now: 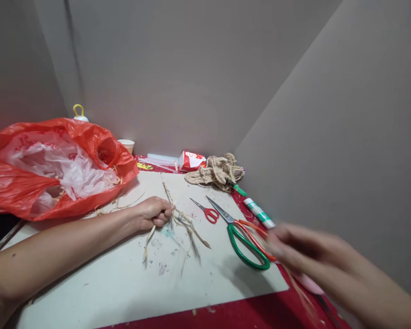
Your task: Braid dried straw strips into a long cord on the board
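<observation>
My left hand (pixel 157 212) is closed on a thin braid of dry straw-like strands (pixel 168 192), low over the white board. The braid's wrapped end points away from me, and loose pale ends (pixel 195 232) fan out to the right of and below the fist. My right hand (pixel 304 253) is smeared by motion at the right. Its fingertips overlap the orange handle of large scissors (pixel 248 244), whose other handle is green; whether they grip it is unclear. Small red-handled scissors (pixel 210 214) lie between the two hands.
A red plastic bag (pixel 20 192) with white plastic inside bulges at the left. Behind are a paper cup (pixel 126 145), a red tissue pack (pixel 192 161) and a bundle of braided cord (pixel 219 172). A green-and-white tube (pixel 259 213) lies along the right wall (pixel 345 137).
</observation>
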The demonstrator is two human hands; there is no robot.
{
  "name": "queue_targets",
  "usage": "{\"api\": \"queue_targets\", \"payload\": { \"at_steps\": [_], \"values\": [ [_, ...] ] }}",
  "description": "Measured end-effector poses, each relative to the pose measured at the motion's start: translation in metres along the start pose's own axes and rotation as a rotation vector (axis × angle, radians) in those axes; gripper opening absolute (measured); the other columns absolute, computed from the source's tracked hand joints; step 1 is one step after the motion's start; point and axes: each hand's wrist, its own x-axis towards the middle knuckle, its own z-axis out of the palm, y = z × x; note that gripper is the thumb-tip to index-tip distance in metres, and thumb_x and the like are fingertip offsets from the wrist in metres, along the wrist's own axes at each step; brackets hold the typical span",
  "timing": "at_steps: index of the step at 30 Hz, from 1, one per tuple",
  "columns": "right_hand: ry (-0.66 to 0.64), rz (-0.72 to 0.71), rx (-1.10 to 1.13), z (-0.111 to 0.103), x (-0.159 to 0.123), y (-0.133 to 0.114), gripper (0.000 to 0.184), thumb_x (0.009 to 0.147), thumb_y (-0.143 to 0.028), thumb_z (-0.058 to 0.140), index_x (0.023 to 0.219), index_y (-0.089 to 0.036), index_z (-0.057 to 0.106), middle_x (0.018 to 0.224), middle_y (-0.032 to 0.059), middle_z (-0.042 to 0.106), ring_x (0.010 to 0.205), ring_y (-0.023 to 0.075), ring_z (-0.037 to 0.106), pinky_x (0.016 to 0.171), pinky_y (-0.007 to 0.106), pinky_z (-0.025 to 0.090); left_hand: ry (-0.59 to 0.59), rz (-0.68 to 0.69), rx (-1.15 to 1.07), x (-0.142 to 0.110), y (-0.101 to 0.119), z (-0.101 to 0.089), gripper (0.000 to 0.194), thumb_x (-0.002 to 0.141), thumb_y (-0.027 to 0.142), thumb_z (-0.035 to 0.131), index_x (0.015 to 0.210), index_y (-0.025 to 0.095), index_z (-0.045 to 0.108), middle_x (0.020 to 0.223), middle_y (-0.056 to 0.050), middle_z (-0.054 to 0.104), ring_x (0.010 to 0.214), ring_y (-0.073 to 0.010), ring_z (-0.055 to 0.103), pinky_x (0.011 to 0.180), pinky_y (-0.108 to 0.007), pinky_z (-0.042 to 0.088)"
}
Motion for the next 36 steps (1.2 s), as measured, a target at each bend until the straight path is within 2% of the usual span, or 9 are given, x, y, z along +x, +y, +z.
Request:
{"api": "queue_targets", "payload": {
  "at_steps": [3, 7, 10, 13, 17, 21, 26, 32, 36],
  "values": [
    [0.111, -0.109, 0.131, 0.009, 0.085, -0.053, 0.023, 0.077, -0.038, 0.063, 0.065, -0.019, 0.056, 0.051, -0.0042, 0.048, 0.046, 0.0086, 0.040, 0.044, 0.020, 0.033, -0.007, 0.010, 0.018, -0.001, -0.001, -0.001, 0.023, 0.071, 0.011, 0.053, 0.056, 0.016, 0.036, 0.044, 0.008, 0.031, 0.035, 0.0003, 0.015, 0.037, -0.015, 0.002],
    [0.210, -0.238, 0.383, 0.067, 0.184, -0.122, 0.016, 0.080, -0.024, 0.055, 0.065, -0.017, 0.053, 0.051, -0.0051, 0.049, 0.042, 0.0063, 0.041, 0.043, 0.019, 0.034, 0.016, 0.025, 0.023, -0.002, -0.005, -0.002, 0.025, 0.067, 0.012, 0.059, 0.059, 0.017, 0.036, 0.043, 0.009, 0.034, 0.035, 0.0004, 0.016, 0.037, -0.016, 0.003],
    [0.076, -0.297, 0.404, 0.119, 0.217, -0.163, 0.005, 0.078, -0.019, 0.056, 0.075, -0.015, 0.058, 0.057, -0.0015, 0.058, 0.047, 0.0080, 0.052, 0.047, 0.020, 0.041, 0.045, 0.033, 0.007, 0.000, -0.006, -0.002, 0.024, 0.069, 0.014, 0.060, 0.060, 0.017, 0.038, 0.043, 0.008, 0.037, 0.034, -0.0002, 0.019, 0.038, -0.017, 0.005],
    [-0.065, -0.321, 0.377, 0.144, 0.222, -0.180, 0.010, 0.067, -0.014, 0.068, 0.075, -0.014, 0.063, 0.056, 0.0002, 0.061, 0.049, 0.0111, 0.056, 0.050, 0.023, 0.044, 0.068, 0.037, -0.007, 0.002, -0.007, -0.002, 0.025, 0.070, 0.014, 0.060, 0.059, 0.017, 0.038, 0.043, 0.007, 0.038, 0.033, -0.0002, 0.018, 0.038, -0.018, 0.004],
    [-0.014, -0.280, 0.392, 0.126, 0.215, -0.154, 0.008, 0.075, -0.020, 0.060, 0.073, -0.014, 0.063, 0.062, 0.0027, 0.064, 0.052, 0.0110, 0.058, 0.052, 0.023, 0.045, 0.059, 0.023, -0.025, 0.002, -0.007, -0.002, 0.022, 0.070, 0.012, 0.059, 0.059, 0.017, 0.040, 0.043, 0.007, 0.038, 0.033, -0.0002, 0.018, 0.038, -0.018, 0.004],
    [0.131, -0.124, 0.414, 0.090, 0.194, -0.088, 0.019, 0.080, -0.031, 0.053, 0.068, -0.015, 0.057, 0.063, 0.0017, 0.062, 0.052, 0.0095, 0.056, 0.051, 0.021, 0.043, 0.010, 0.032, -0.018, 0.001, -0.005, -0.003, 0.020, 0.067, 0.012, 0.059, 0.059, 0.017, 0.041, 0.043, 0.008, 0.038, 0.033, -0.0001, 0.017, 0.038, -0.018, 0.003],
    [0.018, 0.109, 0.447, 0.087, 0.150, -0.017, 0.020, 0.075, -0.033, 0.058, 0.068, -0.014, 0.059, 0.067, 0.0059, 0.066, 0.059, 0.0130, 0.062, 0.056, 0.024, 0.048, -0.021, 0.066, 0.005, 0.001, -0.003, -0.003, 0.018, 0.065, 0.017, 0.060, 0.060, 0.016, 0.043, 0.044, 0.008, 0.038, 0.034, -0.0004, 0.017, 0.037, -0.018, 0.002],
    [-0.324, 0.178, 0.533, 0.108, 0.124, -0.012, 0.031, 0.074, -0.043, 0.055, 0.064, -0.014, 0.061, 0.063, 0.0090, 0.067, 0.058, 0.0150, 0.063, 0.059, 0.027, 0.051, -0.017, 0.068, 0.060, -0.003, 0.000, -0.001, 0.019, 0.068, 0.024, 0.062, 0.062, 0.015, 0.046, 0.043, 0.009, 0.035, 0.035, -0.0001, 0.013, 0.037, -0.019, 0.002],
    [-0.358, 0.132, 0.428, 0.108, 0.131, -0.008, 0.033, 0.077, -0.042, 0.050, 0.063, -0.014, 0.061, 0.064, 0.0082, 0.067, 0.050, 0.0134, 0.058, 0.052, 0.026, 0.049, -0.012, 0.091, 0.094, -0.003, -0.001, 0.001, 0.016, 0.069, 0.025, 0.060, 0.063, 0.014, 0.049, 0.044, 0.008, 0.038, 0.034, -0.0006, 0.014, 0.036, -0.019, 0.004]
  ]
}}
